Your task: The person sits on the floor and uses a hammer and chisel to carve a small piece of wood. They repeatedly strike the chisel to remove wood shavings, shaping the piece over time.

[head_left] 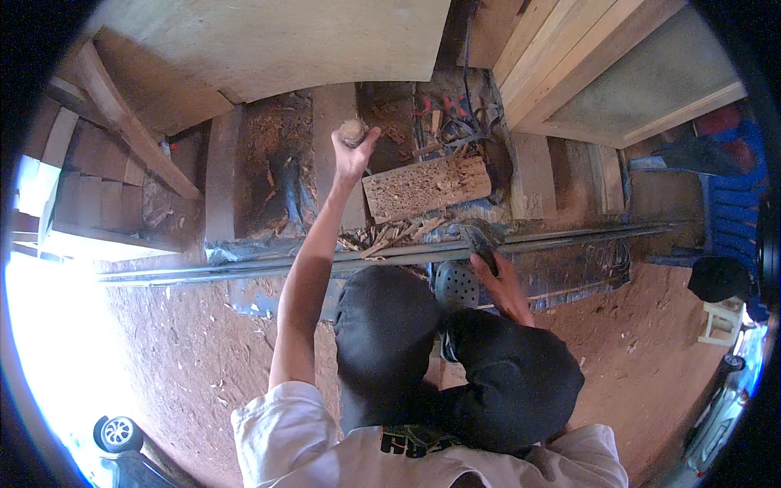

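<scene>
My left arm reaches far forward. The fingers of my left hand (pixel 351 159) are wrapped round a rough, round, tan thing (pixel 352 132), whose kind I cannot make out. Closer to me, beside my knee, my right hand (pixel 503 283) grips a dark grey, curved object (pixel 480 244) at the long grey pipes (pixel 553 238). Most of what the right hand holds is hidden or dim. A pitted wooden block (pixel 427 189) lies between the two hands, beyond the pipes. Wood scraps (pixel 399 238) are heaped at its near edge.
A large plywood sheet (pixel 277 41) overhangs the far left. Wooden frames (pixel 602 73) lean at the far right. My grey perforated clog (pixel 455 286) is by the pipes. Red dirt (pixel 195 350) spreads around me. Blue material (pixel 732 195) and a small stool (pixel 720 323) are at right.
</scene>
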